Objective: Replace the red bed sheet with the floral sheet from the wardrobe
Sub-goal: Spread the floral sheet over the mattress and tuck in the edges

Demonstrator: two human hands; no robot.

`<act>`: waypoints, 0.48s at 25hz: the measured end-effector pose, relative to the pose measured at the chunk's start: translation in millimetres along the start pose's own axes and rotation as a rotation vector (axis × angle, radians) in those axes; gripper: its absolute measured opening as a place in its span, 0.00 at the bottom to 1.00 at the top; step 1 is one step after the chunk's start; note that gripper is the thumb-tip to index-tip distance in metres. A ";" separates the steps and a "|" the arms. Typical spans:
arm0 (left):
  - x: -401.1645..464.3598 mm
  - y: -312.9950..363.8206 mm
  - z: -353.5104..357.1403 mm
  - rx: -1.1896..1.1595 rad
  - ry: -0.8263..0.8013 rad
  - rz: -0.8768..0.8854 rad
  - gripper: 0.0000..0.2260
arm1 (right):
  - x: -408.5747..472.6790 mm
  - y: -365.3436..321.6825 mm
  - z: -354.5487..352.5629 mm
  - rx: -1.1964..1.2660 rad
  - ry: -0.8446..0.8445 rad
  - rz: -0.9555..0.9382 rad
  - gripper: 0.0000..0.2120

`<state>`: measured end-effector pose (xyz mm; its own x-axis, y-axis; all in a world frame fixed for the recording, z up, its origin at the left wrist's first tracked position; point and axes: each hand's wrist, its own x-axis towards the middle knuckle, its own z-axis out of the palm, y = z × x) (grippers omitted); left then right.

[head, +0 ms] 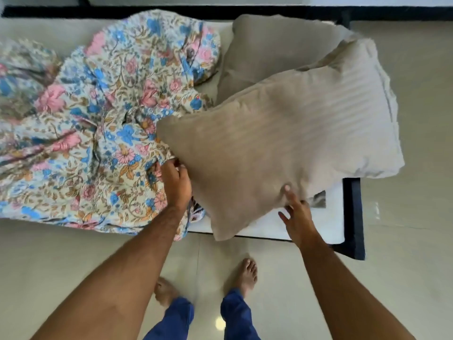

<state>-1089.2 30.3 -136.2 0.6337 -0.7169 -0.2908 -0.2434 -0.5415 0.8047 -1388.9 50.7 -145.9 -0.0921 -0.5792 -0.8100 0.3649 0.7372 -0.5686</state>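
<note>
**Inspector:** Floral sheet [93, 133] lies bunched and heavily creased across the left part of the mattress [282, 224], reaching from the near edge almost to the far edge. It is not spread flat. A fold of it hangs over the near edge, just left of the person's left forearm.

**Clerk:** And the hands?

**Inspector:** Left hand [175, 182] is on the sheet near the mattress's near edge, fingers curled into a fold of the fabric, right against the left side of the front pillow [282, 153]. Right hand [295, 214] is at that pillow's lower edge; one fingertip touches the cover, the other fingers are spread and straight. It grips nothing.

**Clerk:** Position of the pillows?

**Inspector:** Two beige pillows at the right end of the mattress. The front pillow is tilted, its lower corner past the near edge and its right side overhanging the right edge. The rear pillow [274, 50] sits behind it toward the far right corner, partly covered by the front one.

**Clerk:** Bed itself?

**Inspector:** Bare white mattress shows at the near right corner and between the sheet and the rear pillow. A dark bed frame [354, 217] borders the right edge and runs along the far edge. A small patterned scrap shows under the front pillow; I cannot tell what it is.

**Clerk:** Anything else?

**Inspector:** Pale tiled floor [404, 241]. The person stands barefoot in blue trousers [235, 315] at the near edge.
</note>
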 end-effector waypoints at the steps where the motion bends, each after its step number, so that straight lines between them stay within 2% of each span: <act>1: 7.7 15.5 7.8 -0.150 -0.027 -0.079 0.15 | 5.5 -15.5 0.0 0.107 -0.013 -0.035 0.34; 3: 18.6 32.0 21.9 -0.368 -0.090 -0.236 0.24 | 11.8 -42.9 5.3 0.282 -0.025 -0.111 0.28; 5: 23.1 37.1 28.9 -0.387 -0.068 -0.252 0.29 | 13.3 -60.2 11.4 0.359 0.046 -0.131 0.22; 7: 27.0 39.5 31.3 -0.382 -0.022 -0.228 0.30 | 15.4 -70.1 12.3 0.370 0.046 -0.123 0.20; 10: 29.7 46.4 28.1 -0.484 -0.052 -0.234 0.29 | 11.0 -87.5 14.7 0.326 -0.051 -0.054 0.23; 11: 33.5 50.6 24.9 -0.419 -0.015 -0.202 0.28 | 6.2 -98.7 19.5 0.323 -0.084 -0.033 0.22; 12: 39.5 55.9 22.9 -0.242 0.074 -0.130 0.28 | 0.5 -110.8 25.7 0.337 -0.104 -0.028 0.20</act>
<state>-1094.5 -38.3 -114.6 0.7023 -0.6094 -0.3681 0.0201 -0.4998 0.8659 -1405.6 -40.3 -79.6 -0.0180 -0.6424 -0.7662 0.6507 0.5743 -0.4968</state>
